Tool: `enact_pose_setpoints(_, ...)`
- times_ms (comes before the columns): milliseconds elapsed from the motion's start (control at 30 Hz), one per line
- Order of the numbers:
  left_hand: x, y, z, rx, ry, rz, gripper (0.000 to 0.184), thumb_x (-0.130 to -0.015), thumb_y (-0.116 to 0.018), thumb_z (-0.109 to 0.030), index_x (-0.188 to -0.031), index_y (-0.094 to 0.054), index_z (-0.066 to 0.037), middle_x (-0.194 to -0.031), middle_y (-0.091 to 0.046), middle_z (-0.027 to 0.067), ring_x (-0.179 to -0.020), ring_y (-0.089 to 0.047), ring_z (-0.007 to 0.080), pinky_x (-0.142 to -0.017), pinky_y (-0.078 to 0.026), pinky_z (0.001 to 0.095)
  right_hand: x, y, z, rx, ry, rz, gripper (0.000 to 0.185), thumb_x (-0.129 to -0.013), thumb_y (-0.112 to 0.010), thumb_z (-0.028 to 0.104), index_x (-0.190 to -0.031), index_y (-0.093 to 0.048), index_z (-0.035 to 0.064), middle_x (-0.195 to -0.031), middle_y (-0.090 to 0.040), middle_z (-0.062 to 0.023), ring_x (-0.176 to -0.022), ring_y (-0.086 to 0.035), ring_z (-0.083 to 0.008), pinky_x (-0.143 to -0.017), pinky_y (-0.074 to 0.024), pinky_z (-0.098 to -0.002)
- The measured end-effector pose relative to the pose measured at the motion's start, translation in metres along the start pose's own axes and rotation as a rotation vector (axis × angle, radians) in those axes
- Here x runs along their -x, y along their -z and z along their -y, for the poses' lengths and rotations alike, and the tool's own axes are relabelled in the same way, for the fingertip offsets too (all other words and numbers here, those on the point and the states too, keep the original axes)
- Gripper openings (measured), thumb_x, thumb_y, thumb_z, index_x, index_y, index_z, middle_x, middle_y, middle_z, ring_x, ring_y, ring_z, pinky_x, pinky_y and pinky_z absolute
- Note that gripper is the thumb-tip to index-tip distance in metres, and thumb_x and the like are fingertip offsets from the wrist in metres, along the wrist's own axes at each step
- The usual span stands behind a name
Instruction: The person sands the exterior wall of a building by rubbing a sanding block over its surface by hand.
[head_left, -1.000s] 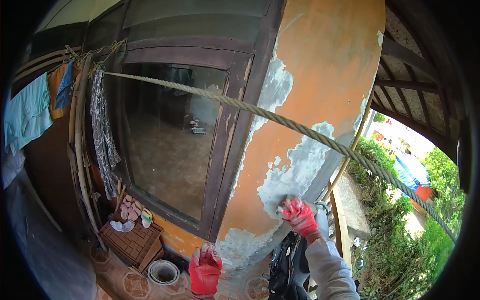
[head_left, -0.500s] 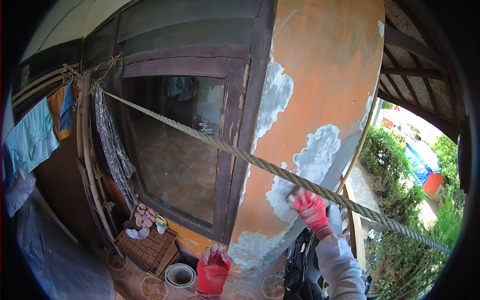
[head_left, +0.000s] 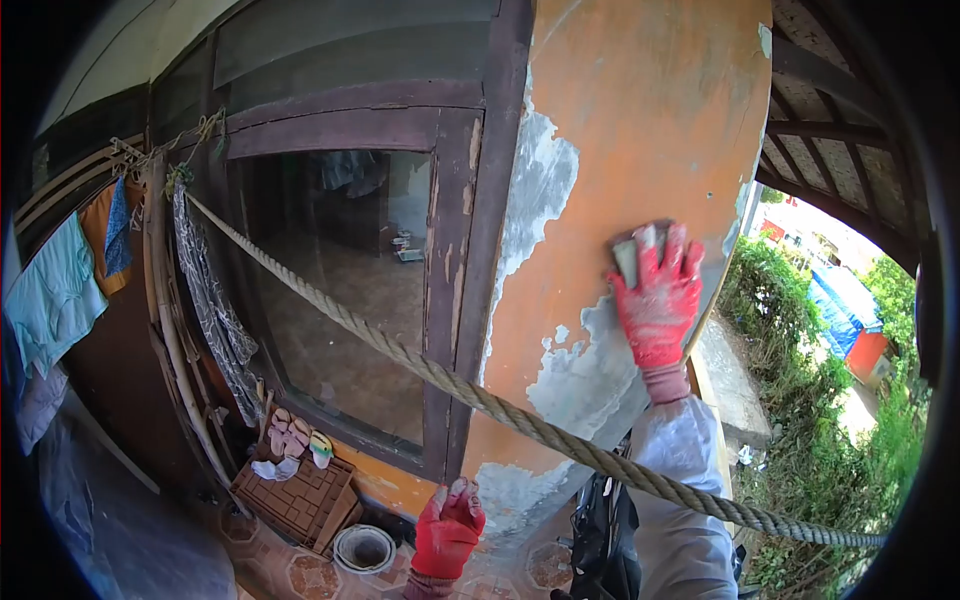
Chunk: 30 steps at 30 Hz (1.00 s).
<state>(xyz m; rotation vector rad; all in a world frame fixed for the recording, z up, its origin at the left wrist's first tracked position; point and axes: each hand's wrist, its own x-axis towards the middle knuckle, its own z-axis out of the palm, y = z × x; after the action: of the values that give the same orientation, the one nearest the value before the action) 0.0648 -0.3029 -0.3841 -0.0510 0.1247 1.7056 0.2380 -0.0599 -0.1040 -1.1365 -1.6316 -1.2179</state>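
My right hand (head_left: 657, 300), in a red glove whitened with dust, is against the orange wall pillar (head_left: 625, 130), above a patch of bare grey plaster (head_left: 590, 360). A flat greyish pad (head_left: 626, 262) is held under its fingers and pressed to the paint; its exact kind is hard to make out. My left hand (head_left: 447, 530), also red-gloved, is raised low in front of the pillar's foot. Its fingers are loosely bent and slightly apart, and no object shows in them. A thick twisted rope (head_left: 480, 398) runs slanting across the view, passing in front of my right sleeve.
A dark-framed window (head_left: 340, 300) is left of the pillar. Below it are a brown crate (head_left: 295, 500) with sandals (head_left: 290, 432) on top and a white bucket (head_left: 364, 549). Clothes (head_left: 60, 290) hang at far left. A black motorcycle part (head_left: 603, 535) stands below my right arm.
My right hand has moved up the pillar with the pad, from the bare patch below onto orange paint, and now reaches above the rope. My left hand has shifted slightly right and up.
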Motion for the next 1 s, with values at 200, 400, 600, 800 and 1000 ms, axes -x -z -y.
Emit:
enact_pose_setpoints(200,0.004,0.001,-0.013,-0.078,-0.042,0.027,0.038,-0.105,-0.053,-0.034,-0.125,-0.062,-0.003,-0.117,-0.063,0.0054,-0.097,-0.059,0.0186,-0.088,-0.05,0.0332,0.292,-0.101,0.031,-0.174,0.996,0.256,0.063,-0.091,-0.061,0.017,-0.15,-0.043,0.0283,-0.149,-0.043,-0.0034,-0.127,-0.049,-0.0324,-0.104,-0.0497,-0.0416)
enact_pose_setpoints(400,-0.008,0.01,-0.017,0.049,0.029,0.119,0.036,-0.105,-0.054,-0.031,-0.125,-0.063,-0.002,-0.119,-0.068,0.0104,-0.1,-0.061,0.0209,-0.09,-0.05,0.0344,0.07,-0.012,-0.007,-0.055,0.263,0.161,0.073,-0.07,-0.081,0.041,-0.138,-0.057,0.0275,-0.143,-0.048,-0.0117,-0.124,-0.048,-0.0389,-0.099,-0.0488,-0.0485)
enact_pose_setpoints(600,-0.001,-0.001,-0.001,-0.079,-0.022,0.031,0.036,-0.105,-0.054,-0.03,-0.124,-0.064,-0.002,-0.12,-0.068,0.0112,-0.1,-0.061,0.0217,-0.09,-0.051,0.0344,-0.025,0.008,-0.02,0.067,-0.12,-0.179,0.065,-0.074,-0.081,0.042,-0.128,-0.06,0.0131,-0.14,-0.051,-0.0201,-0.13,-0.045,-0.0426,-0.111,-0.0377,-0.0494)
enact_pose_setpoints(800,0.003,0.002,-0.014,-0.038,0.031,0.069,0.034,-0.104,-0.053,-0.03,-0.123,-0.064,-0.004,-0.117,-0.068,0.0085,-0.098,-0.06,0.0199,-0.087,-0.051,0.0342,0.265,-0.084,0.017,-0.08,1.007,0.105,0.049,-0.093,-0.064,0.018,-0.14,-0.052,0.0265,-0.127,-0.058,-0.0121,-0.114,-0.059,-0.0303,-0.093,-0.056,-0.042)
enact_pose_setpoints(1000,-0.004,-0.003,-0.013,-0.106,-0.008,0.062,0.032,-0.105,-0.054,-0.03,-0.121,-0.063,-0.004,-0.111,-0.067,0.0081,-0.097,-0.06,0.0191,-0.086,-0.05,0.0336,0.087,-0.024,-0.002,-0.078,0.513,0.182,0.05,-0.084,-0.07,0.034,-0.131,-0.059,0.0216,-0.145,-0.047,-0.0086,-0.125,-0.049,-0.0363,-0.102,-0.0491,-0.0477)
